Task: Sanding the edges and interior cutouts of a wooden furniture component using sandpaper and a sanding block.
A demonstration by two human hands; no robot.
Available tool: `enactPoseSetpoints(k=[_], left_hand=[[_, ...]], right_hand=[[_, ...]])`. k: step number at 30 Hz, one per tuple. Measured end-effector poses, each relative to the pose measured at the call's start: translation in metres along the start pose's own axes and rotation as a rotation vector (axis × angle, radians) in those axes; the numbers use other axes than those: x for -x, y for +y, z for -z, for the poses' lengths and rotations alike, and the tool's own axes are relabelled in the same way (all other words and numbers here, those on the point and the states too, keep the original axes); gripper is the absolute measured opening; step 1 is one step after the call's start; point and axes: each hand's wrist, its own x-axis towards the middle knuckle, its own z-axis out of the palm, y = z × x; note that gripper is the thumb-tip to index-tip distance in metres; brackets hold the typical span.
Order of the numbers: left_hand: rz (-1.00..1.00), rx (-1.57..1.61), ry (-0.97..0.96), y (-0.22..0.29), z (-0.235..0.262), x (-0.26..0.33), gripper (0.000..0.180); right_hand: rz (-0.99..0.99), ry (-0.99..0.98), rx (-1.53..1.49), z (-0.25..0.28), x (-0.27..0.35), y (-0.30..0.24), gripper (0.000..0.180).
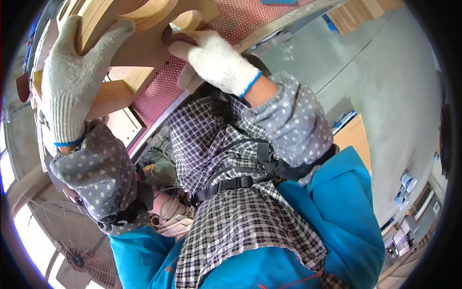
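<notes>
In a white knit glove, my left hand straddles a curved, light wooden piece, with thumb and fingers on either side of it. My right hand, gloved alike with a blue cuff edge, pinches a small dark reddish-brown pad that looks like sandpaper. The pad is close to a round opening in a brown wooden panel; whether it touches the wood I cannot tell. Below the left hand a wooden block is joined to or lies against the same workpiece.
The workpiece stands on a bench topped with red patterned matting. Cables hang under the bench edge. A large caged fan stands at lower left. Stacked wooden boards and a brown panel are on the right.
</notes>
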Motion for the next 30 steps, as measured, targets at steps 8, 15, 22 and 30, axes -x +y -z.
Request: enactPoseSetpoints(k=[8,15,22,30], left_hand=[[0.158,-0.030,-0.088,0.013,0.005,0.001,0.063],[0.140,0.041,-0.027,0.013,0.002,0.001,0.053],[0.175,0.103,-0.095,0.016,0.009,0.000,0.053],[0.097,0.129,-0.073,0.017,0.004,0.003,0.048]], right_hand=[[-0.136,-0.195,-0.922,-0.003,0.006,0.030,0.040],[-0.250,-0.159,-1.340,-0.017,-0.021,0.020,0.020],[-0.395,-0.394,-1.912,-0.012,-0.029,0.012,0.045],[-0.282,-0.608,-1.820,0.002,-0.016,0.049,0.048]])
